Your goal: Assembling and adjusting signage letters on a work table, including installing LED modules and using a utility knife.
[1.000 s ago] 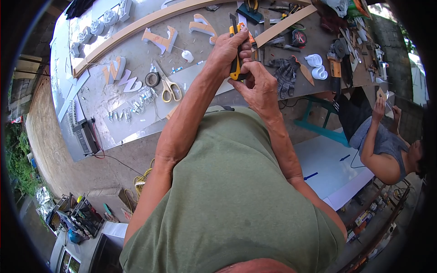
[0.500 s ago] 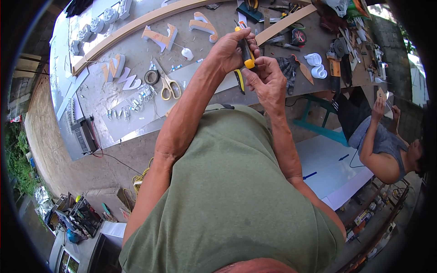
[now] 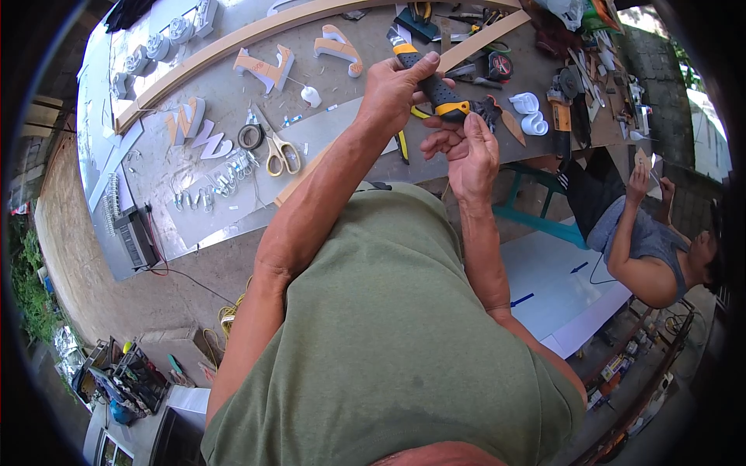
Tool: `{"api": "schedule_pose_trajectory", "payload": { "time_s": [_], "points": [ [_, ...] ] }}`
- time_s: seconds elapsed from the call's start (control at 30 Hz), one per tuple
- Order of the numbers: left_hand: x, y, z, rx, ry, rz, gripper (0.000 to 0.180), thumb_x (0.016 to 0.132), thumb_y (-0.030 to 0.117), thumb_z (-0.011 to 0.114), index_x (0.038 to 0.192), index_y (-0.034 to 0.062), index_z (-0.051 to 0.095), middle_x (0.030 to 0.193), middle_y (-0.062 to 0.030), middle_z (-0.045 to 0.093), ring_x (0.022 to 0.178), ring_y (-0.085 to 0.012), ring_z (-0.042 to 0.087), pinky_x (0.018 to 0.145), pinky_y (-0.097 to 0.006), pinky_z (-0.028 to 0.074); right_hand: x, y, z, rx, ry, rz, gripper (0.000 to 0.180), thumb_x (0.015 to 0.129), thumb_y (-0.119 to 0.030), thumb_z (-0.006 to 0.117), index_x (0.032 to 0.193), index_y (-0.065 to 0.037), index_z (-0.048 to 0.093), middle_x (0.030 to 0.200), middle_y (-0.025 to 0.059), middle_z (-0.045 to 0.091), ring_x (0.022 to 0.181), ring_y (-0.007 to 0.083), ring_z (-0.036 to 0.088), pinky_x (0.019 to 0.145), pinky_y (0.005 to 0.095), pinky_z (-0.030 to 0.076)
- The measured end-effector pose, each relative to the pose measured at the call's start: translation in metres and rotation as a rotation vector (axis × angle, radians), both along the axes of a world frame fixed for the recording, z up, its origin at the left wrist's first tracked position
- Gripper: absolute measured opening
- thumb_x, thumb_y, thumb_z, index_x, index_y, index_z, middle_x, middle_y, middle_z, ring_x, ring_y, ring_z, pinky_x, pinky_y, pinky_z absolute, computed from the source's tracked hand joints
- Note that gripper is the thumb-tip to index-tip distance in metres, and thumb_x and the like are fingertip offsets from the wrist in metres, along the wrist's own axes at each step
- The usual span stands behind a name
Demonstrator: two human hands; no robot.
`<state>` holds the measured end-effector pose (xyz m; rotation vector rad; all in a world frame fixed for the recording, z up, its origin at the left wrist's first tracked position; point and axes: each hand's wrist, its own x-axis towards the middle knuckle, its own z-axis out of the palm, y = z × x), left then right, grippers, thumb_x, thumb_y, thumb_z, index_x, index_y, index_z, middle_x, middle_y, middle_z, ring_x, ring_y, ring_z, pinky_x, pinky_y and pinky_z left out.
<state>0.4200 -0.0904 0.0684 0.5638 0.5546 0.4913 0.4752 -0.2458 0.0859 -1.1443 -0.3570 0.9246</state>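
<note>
My left hand [image 3: 391,92] is closed around the black and yellow handle of a utility knife [image 3: 440,95], held slanting over the table with its far end pointing away from me. My right hand [image 3: 472,159] is at the knife's near yellow end, its fingertips close to or touching it. Its other fingers are apart, palm partly turned up. Beneath the hands lies a tool with yellow and black handles [image 3: 402,146], partly hidden. Left of my left forearm are gold-handled scissors [image 3: 281,155], a roll of black tape [image 3: 250,136] and small wired light modules [image 3: 229,177].
Foam-and-board letters [image 3: 264,68] and a small white bottle [image 3: 311,96] lie beyond. A long wooden strip [image 3: 225,45] crosses the table. At right are a tape measure [image 3: 500,67], an angle grinder [image 3: 559,109] and white rings [image 3: 532,114]. A co-worker [image 3: 649,241] works at far right.
The knife has turned so more of its handle shows. My right hand has moved slightly down and right, its fingers opening from around the knife's end. The view has shifted slightly.
</note>
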Motion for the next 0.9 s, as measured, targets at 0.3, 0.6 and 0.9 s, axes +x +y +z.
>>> {"api": "schedule_pose_trajectory", "payload": {
  "time_s": [0.3,0.6,0.9],
  "points": [
    [-0.001,0.002,0.005,-0.034,-0.196,-0.092,0.035,0.097,0.021,0.062,0.117,-0.0055,0.051,0.099,-0.0129,0.062,0.091,-0.0230,0.066,0.083,-0.037,0.056,0.010,-0.010,-0.013,0.150,0.457,0.052,0.037,0.104,-0.025,0.043,0.120,0.006,0.053,0.102,0.0248,0.067,0.078,0.0248,0.069,0.064,0.0354,0.055],
    [-0.005,0.002,0.005,-0.031,-0.419,-0.167,0.040,0.099,0.025,0.058,0.123,-0.0052,0.048,0.083,-0.0009,0.044,0.071,-0.0114,0.044,0.067,-0.027,0.042,-0.002,-0.002,0.004,0.011,0.437,0.145,0.034,0.095,-0.011,0.057,0.124,0.006,0.052,0.100,0.0194,0.068,0.079,0.0230,0.070,0.061,0.0317,0.057],
    [-0.012,-0.005,0.007,0.064,-0.345,-0.269,0.038,0.101,0.028,0.056,0.118,-0.0045,0.050,0.076,0.0011,0.043,0.069,-0.0099,0.043,0.063,-0.027,0.041,-0.012,0.000,-0.005,-0.081,0.242,0.160,0.025,0.094,-0.003,0.050,0.116,0.008,0.056,0.093,0.0155,0.066,0.073,0.0232,0.070,0.057,0.0332,0.059]
  ]
}}
